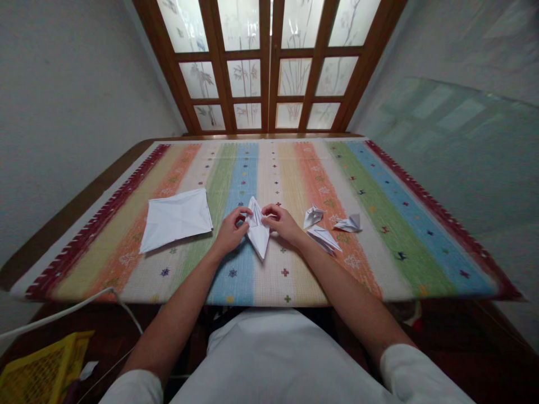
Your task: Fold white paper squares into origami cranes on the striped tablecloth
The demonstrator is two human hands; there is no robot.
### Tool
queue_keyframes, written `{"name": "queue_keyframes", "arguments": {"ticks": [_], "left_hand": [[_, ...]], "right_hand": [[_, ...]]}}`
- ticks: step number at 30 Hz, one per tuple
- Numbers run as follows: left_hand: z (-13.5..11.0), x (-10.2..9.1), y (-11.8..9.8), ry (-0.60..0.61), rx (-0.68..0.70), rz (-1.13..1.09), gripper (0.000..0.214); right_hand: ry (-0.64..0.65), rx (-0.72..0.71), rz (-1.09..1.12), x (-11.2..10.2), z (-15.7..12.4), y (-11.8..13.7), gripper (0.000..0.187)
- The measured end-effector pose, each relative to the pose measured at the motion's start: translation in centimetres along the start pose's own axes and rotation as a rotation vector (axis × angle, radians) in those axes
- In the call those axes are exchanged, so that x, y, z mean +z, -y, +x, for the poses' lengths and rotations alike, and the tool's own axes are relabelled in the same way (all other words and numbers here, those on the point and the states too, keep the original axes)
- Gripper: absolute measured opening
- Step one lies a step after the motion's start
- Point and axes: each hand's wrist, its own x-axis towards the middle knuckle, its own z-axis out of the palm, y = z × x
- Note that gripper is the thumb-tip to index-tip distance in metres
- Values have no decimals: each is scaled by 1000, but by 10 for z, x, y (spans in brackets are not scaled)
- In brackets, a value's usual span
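Note:
Between my two hands is a folded white paper (259, 238), a long diamond shape with a slit down its upper part and one point towards me. My left hand (231, 229) pinches its left edge between thumb and fingers. On the opposite edge my right hand (283, 221) pinches it in the same way. Both hands are just above the striped tablecloth. Three folded paper pieces lie to the right of my right hand: a small one (313, 216), a pointed one (325, 239) and one with wing-like flaps (348, 223).
A stack of white paper sheets (177, 219) lies left of my left hand. The striped tablecloth (290, 168) covers the table. A white cable (84, 302) loops by the near left corner, above a yellow plastic crate (46, 365). Wooden doors with glass panes (269, 67) stand beyond the table.

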Motion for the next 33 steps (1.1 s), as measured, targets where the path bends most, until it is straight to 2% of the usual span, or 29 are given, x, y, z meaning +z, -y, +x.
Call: {"name": "queue_keyframes", "arguments": {"ticks": [5,9,13,18,21,24,29,33], "left_hand": [[2,1,4,-48,-41,-53,25],[1,2,3,-77,-47,-67,27],[-2,3,1,-28,2,-11,22],[-4,6,0,39,-4,-18,34],[-4,6,2,29,-11,-37,37],[-2,5,3,-15,-16,-38,35],[0,4,3,-33,18,15,36],[0,3,2,-18,49,57,42]], "right_hand": [[-33,32,16,0,0,1,34],[-42,-9,27,0,1,2,36],[-9,-79,-44,-1,1,-2,38],[19,-160,-159,-2,-1,-3,54],[18,-212,-219,-2,-2,-2,41],[3,-200,-242,-2,-2,-2,34],[16,-225,-218,2,-4,2,32],[1,-222,-145,4,-4,4,39]]}}
